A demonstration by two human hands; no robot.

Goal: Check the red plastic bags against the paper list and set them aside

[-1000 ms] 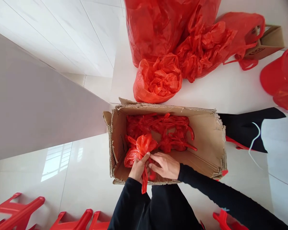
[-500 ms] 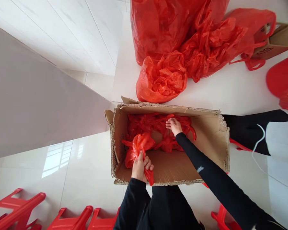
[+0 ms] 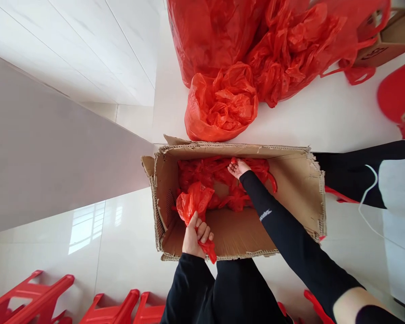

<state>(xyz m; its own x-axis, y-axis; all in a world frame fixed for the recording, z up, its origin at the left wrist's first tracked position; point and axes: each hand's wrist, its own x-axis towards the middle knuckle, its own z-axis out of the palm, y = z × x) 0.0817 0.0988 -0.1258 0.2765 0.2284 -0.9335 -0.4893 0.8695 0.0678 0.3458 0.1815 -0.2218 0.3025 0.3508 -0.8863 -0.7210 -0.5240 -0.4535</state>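
Note:
A crumpled red plastic bag [image 3: 195, 198] is gripped in my left hand [image 3: 195, 236], over the near left part of an open cardboard box [image 3: 290, 189]. My fingers are wrapped round its middle, and a twisted end hangs down past them. Deeper in the box, my right hand [image 3: 239, 169] is turned with its palm partly up, fingers curled. A bit of red plastic shows at its fingertips. Around it, more red plastic bags [image 3: 202, 170] lie tangled along the far side of the box bottom. My right forearm crosses over the box's right half.
Beyond the box stand an open red bag stuffed with crumpled plastic [image 3: 222, 108] and larger full red bags [image 3: 216, 40]. A smaller carton [image 3: 388, 40] is at far right. Red stools [image 3: 37, 292] line the near left. A grey panel [image 3: 60, 148] stands at left.
My right hand has shifted slightly left and its fingers have curled in, with red plastic at the tips. The bag in my left hand has moved slightly. The whole view has shifted a little.

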